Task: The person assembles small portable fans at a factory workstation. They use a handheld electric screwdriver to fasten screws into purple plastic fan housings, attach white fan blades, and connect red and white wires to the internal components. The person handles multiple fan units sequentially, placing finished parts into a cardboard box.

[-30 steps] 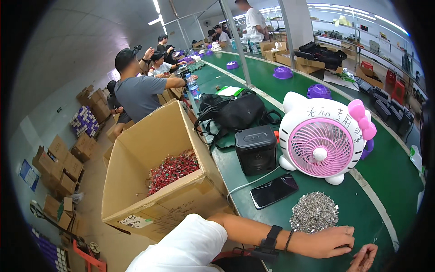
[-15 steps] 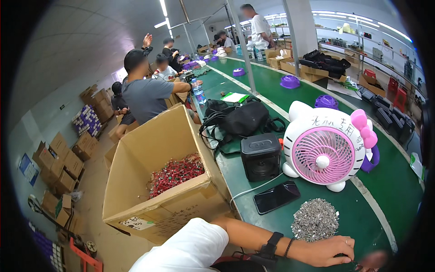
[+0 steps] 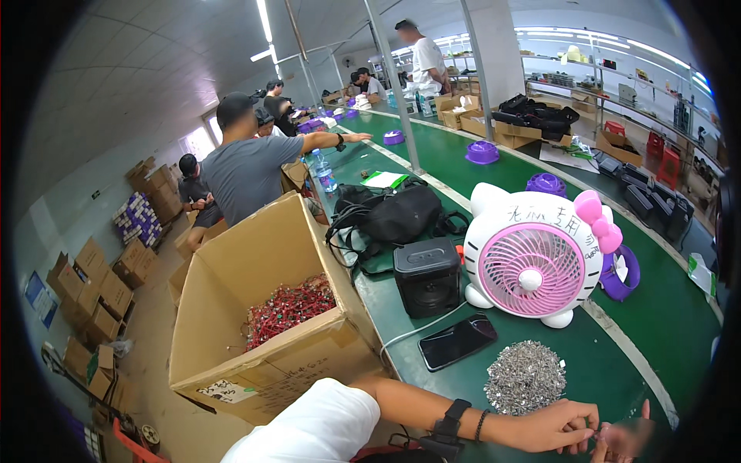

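Note:
At the lower right, over the green tabletop, my left hand (image 3: 562, 426) has its fingers curled into a pinch. Whatever sits between its fingertips is too small to make out. Facing it and touching its fingertips is my right hand (image 3: 627, 438), mostly smeared, with one finger pointing up; its grip is hidden by the blur. Just beyond my left hand lies a round pile of small silvery metal parts (image 3: 526, 376). A black smartphone (image 3: 458, 341) rests left of the pile.
A large open cardboard box (image 3: 231, 289) with red wired parts (image 3: 289, 311) stands at left. A white and pink cat-shaped fan (image 3: 531, 258), black speaker (image 3: 427, 278), black bag (image 3: 401, 212) and purple plastic ring (image 3: 621, 276) line the bench. A grey-shirted person (image 3: 243, 166) sits beyond the box.
The view has shifted slightly. My right hand has come further into view and meets my left fingertips. The grey-shirted person has lowered a raised hand and stretches an arm over the bench.

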`<state>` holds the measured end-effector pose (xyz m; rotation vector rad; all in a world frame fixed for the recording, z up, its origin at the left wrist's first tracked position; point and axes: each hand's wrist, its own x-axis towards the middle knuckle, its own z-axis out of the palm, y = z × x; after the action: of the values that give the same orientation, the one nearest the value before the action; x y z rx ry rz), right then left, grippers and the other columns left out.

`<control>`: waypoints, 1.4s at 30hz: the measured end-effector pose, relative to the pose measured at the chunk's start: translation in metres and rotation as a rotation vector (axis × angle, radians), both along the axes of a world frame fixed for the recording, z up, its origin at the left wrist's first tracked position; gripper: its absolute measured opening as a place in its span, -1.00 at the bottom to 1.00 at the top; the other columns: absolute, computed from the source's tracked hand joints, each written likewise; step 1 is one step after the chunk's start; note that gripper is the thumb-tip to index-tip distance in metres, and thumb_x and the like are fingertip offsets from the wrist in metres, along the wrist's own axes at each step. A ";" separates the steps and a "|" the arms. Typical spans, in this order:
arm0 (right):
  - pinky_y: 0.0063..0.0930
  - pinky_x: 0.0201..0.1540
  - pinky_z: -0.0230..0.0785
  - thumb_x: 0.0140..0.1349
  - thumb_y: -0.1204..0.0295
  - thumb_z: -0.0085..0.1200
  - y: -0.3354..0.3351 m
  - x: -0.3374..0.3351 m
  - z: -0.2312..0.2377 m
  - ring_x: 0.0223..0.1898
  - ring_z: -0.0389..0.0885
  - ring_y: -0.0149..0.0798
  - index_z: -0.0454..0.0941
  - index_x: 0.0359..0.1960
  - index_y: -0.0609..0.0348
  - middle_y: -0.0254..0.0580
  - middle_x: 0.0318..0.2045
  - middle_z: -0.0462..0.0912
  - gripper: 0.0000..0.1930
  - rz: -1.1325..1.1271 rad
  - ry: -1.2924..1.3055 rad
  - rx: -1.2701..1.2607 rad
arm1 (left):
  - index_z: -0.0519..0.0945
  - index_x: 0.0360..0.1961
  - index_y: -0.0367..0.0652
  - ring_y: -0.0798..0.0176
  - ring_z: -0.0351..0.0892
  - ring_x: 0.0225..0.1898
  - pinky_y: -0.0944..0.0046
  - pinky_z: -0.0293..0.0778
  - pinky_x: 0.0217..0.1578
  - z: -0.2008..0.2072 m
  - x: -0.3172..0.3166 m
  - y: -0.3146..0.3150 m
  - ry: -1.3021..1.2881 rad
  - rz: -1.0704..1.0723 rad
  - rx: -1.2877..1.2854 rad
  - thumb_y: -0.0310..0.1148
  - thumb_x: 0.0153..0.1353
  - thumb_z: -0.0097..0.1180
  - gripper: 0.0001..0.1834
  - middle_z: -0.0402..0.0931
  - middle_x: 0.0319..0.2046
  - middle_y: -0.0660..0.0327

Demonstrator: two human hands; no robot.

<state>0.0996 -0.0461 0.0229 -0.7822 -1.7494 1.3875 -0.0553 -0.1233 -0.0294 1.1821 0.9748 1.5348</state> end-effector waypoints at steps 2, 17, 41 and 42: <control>-0.53 -0.17 0.51 0.21 0.62 0.27 0.002 0.001 -0.001 -0.33 0.62 -0.39 0.02 0.48 0.30 -0.20 -0.38 0.68 -0.15 0.014 0.003 0.013 | 0.39 -0.15 -0.29 0.36 0.60 -0.51 0.37 0.50 -0.54 -0.004 0.001 0.001 0.001 -0.001 -0.009 -0.41 0.45 -0.04 -0.86 0.63 -0.48 0.14; -0.55 -0.20 0.46 0.18 0.63 0.29 -0.005 0.000 0.002 -0.37 0.57 -0.43 0.08 0.45 0.30 -0.23 -0.41 0.66 -0.17 -0.159 -0.085 0.214 | 0.50 -0.32 -0.29 0.45 0.57 -0.44 0.42 0.49 -0.41 -0.003 0.001 0.000 0.052 -0.059 0.075 -0.42 0.25 0.21 -0.83 0.59 -0.48 0.26; -0.42 0.02 0.48 0.33 0.48 0.22 0.002 0.006 -0.024 -0.08 0.66 -0.20 0.61 0.01 0.34 0.05 -0.10 0.70 -0.74 -0.235 -0.098 0.185 | 0.53 -0.29 -0.23 0.43 0.57 -0.38 0.34 0.51 -0.37 -0.026 0.002 0.008 0.107 -0.282 0.060 -0.30 0.24 0.38 -0.72 0.60 -0.44 0.24; -0.40 0.03 0.48 0.33 0.49 0.21 0.002 0.006 -0.026 -0.07 0.65 -0.18 0.62 -0.01 0.35 0.06 -0.10 0.70 -0.75 -0.230 -0.068 0.189 | 0.53 -0.29 -0.24 0.42 0.58 -0.39 0.34 0.51 -0.38 -0.027 0.002 0.008 0.115 -0.282 0.058 -0.28 0.23 0.38 -0.71 0.60 -0.45 0.24</control>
<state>0.1057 -0.0441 -0.0030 -0.9027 -1.7504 1.0383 -0.0537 -0.1151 -0.0568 1.3972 0.8023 1.2902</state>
